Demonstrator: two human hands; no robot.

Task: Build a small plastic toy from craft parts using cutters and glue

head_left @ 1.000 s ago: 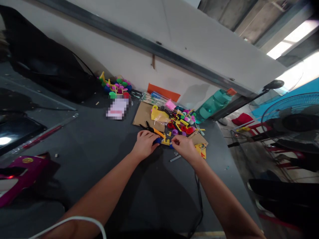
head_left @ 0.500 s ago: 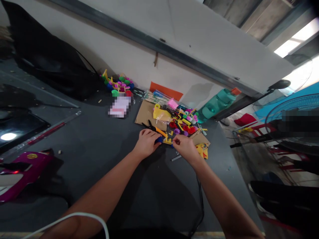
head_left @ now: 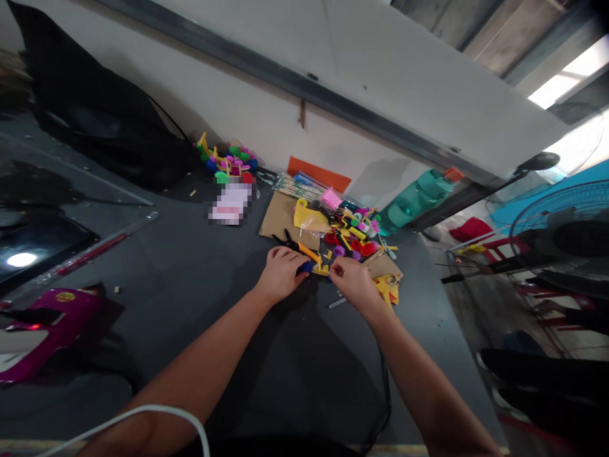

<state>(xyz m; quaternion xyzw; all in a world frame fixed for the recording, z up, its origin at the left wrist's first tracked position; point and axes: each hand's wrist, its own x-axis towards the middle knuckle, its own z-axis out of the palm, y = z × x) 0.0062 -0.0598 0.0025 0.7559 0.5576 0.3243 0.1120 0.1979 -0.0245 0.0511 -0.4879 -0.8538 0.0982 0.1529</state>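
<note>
Two hands (head_left: 280, 274) beneath orange pliers (head_left: 304, 252) angled up-left.

Pliers (head_left: 297, 247) are showing black jaws and an orange handle. A small plastic part (head_left: 322, 270) is glowing bright yellow, and a plastic piece (head_left: 305, 268) beside it is showing deep blue. A heap of plastic parts (head_left: 354, 238) is mixing red, purple, yellow and green. A cardboard sheet (head_left: 278, 219) is showing plain brown against a dark grey table (head_left: 190, 304). Farther off, a water bottle (head_left: 413, 202) is showing teal under an orange cap (head_left: 454, 174), a card (head_left: 318, 174) is showing flat orange, and a bag (head_left: 95, 120) is appearing black. A blurred packet (head_left: 231, 203) is breaking into pale pink and white squares. A plastic panel (head_left: 61, 311) is showing magenta with a round gold mark.
</note>
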